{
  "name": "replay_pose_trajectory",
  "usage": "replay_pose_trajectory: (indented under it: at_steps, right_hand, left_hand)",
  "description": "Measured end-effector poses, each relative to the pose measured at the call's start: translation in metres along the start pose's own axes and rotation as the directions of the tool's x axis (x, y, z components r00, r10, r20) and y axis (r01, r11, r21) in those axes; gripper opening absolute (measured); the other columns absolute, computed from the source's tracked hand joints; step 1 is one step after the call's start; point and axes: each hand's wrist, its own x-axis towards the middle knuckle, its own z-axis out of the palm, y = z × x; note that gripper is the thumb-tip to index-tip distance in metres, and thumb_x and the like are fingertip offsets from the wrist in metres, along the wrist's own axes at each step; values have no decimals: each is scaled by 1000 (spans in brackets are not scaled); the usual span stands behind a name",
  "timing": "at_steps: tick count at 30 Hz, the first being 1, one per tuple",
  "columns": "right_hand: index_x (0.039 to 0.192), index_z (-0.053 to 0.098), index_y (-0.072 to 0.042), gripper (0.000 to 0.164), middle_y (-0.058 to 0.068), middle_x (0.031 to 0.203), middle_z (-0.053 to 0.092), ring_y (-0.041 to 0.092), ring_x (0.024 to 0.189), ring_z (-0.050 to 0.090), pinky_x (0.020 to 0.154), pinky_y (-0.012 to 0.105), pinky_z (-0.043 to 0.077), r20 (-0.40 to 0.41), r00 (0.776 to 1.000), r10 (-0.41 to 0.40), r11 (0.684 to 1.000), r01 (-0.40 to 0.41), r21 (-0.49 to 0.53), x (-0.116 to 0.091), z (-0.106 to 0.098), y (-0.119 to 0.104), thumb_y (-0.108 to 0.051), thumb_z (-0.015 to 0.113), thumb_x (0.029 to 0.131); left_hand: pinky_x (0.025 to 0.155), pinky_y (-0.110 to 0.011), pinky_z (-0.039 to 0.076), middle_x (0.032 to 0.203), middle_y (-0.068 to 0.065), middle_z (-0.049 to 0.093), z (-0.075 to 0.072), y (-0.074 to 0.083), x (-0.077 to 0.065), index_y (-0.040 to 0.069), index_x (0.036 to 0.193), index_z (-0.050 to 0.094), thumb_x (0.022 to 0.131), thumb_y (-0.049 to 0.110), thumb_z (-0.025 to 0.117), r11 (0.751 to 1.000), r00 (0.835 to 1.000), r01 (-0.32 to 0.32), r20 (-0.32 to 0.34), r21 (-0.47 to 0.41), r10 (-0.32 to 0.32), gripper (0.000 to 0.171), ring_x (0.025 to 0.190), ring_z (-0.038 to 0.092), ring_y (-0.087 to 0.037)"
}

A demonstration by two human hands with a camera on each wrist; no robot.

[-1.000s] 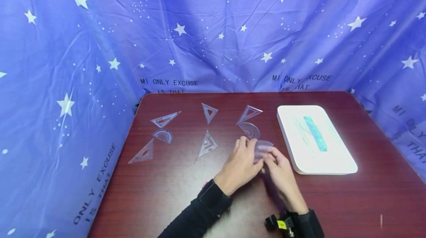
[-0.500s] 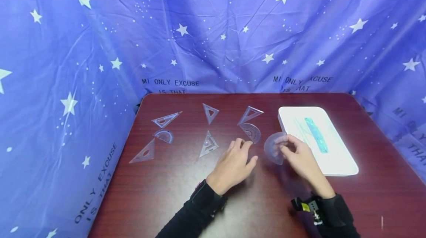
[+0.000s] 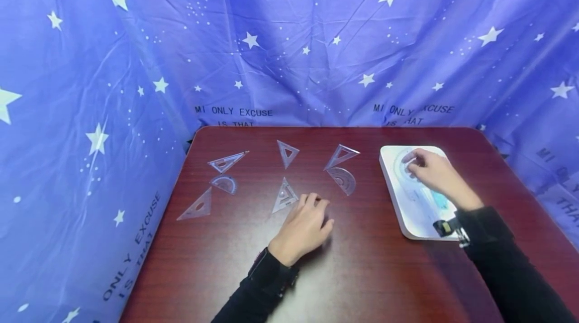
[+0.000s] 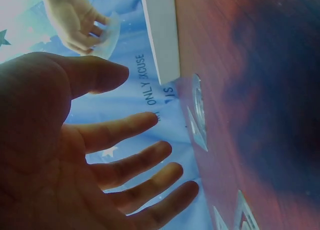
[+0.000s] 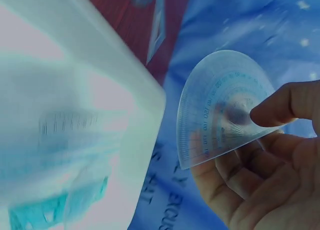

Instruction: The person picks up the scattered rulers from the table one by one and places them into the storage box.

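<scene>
My right hand point(image 3: 431, 172) pinches a clear protractor point(image 5: 220, 105) between thumb and fingers, over the far left part of a white rounded box point(image 3: 409, 220). In the right wrist view the protractor's curved edge and blue-green scale face the box. A teal ruler point(image 3: 442, 200) shows on the box, partly hidden by the right forearm. My left hand point(image 3: 300, 230), fingers loosely spread and holding nothing, is over the table beside a clear set square point(image 3: 284, 198). Another protractor point(image 3: 345, 180) lies farther right, near the tip of a set square point(image 3: 342, 154).
On the left of the dark red table point(image 3: 203, 257) lie two set squares, one slim point(image 3: 226, 163) and one broader point(image 3: 200, 206), with a small protractor point(image 3: 224, 183) between them. A set square point(image 3: 287, 153) sits at the back middle. A blue starry curtain point(image 3: 289, 51) encloses the table.
Both hands were together at the protractor; the right hand has carried it rightward over the white box. The left hand has let go and drawn back to the left.
</scene>
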Motion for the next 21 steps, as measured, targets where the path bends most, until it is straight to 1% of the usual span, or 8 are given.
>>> replay_pose_trajectory:
  at_steps: [4, 6, 9, 13, 15, 19, 20, 21]
  right_hand:
    - [120, 68, 7, 27, 26, 99, 76, 24, 76, 71, 64, 29, 53, 80, 996, 44, 998, -40, -56, 24, -8, 19, -7, 61, 99]
    - [122, 68, 6, 30, 28, 105, 76, 26, 79, 71, 66, 31, 53, 117, 991, 59, 995, -49, -88, 34, -9, 27, -9, 61, 97]
    - [116, 71, 5, 30, 30, 108, 75, 32, 85, 71, 70, 36, 53, 146, 988, 49, 985, -23, -173, 47, -7, 39, -10, 61, 93]
    - [105, 74, 4, 24, 29, 105, 74, 39, 90, 68, 79, 48, 55, 161, 987, 8, 968, 33, -248, 61, 4, 60, -13, 64, 92]
    - [100, 74, 2, 23, 26, 99, 74, 38, 87, 66, 81, 52, 55, 164, 986, -14, 967, 55, -249, 70, 14, 77, -17, 64, 93]
    - [91, 71, -6, 17, 16, 89, 72, 32, 81, 63, 78, 49, 54, 143, 989, -46, 966, 81, -247, 84, 31, 106, -19, 61, 88]
    - [90, 71, -7, 15, 15, 88, 73, 31, 80, 64, 76, 47, 54, 137, 990, -41, 965, 75, -251, 87, 34, 111, -19, 62, 86]
    - [91, 70, -6, 15, 17, 88, 73, 34, 81, 65, 77, 47, 55, 144, 989, -44, 968, 78, -240, 87, 35, 112, -18, 63, 85]
  left_hand:
    - [109, -41, 52, 132, -13, 68, 2, -4, -1, 10, 133, 72, 101, 29, 70, 1000, 1000, 3, -4, -10, -3, 37, 123, 62, -30]
    - [109, -42, 53, 133, -14, 68, 3, -5, -1, 10, 133, 72, 101, 28, 70, 1000, 1000, 11, -3, -13, -11, 37, 125, 62, -30]
    - [109, -42, 53, 133, -14, 68, 3, -6, -2, 10, 132, 72, 101, 29, 70, 1000, 1000, 19, -2, -7, -19, 37, 124, 62, -30]
    - [109, -43, 53, 132, -14, 69, 3, -6, -2, 10, 133, 71, 101, 29, 70, 1000, 1000, 22, -1, -7, -22, 37, 123, 62, -30]
    - [110, -42, 52, 132, -14, 69, 3, -7, -2, 9, 133, 71, 101, 29, 70, 1000, 1000, 28, -4, -10, -28, 38, 123, 62, -30]
    - [111, -42, 52, 135, -13, 68, 3, -8, -2, 9, 137, 70, 102, 31, 69, 999, 999, 47, 0, -20, -47, 41, 124, 62, -29]
    - [112, -42, 52, 136, -13, 68, 3, -8, -2, 10, 137, 70, 102, 31, 69, 999, 999, 49, 2, -22, -49, 41, 125, 62, -29]
    - [112, -42, 51, 137, -13, 68, 3, -8, -2, 10, 138, 69, 102, 31, 69, 998, 999, 52, 5, -24, -52, 42, 125, 62, -29]
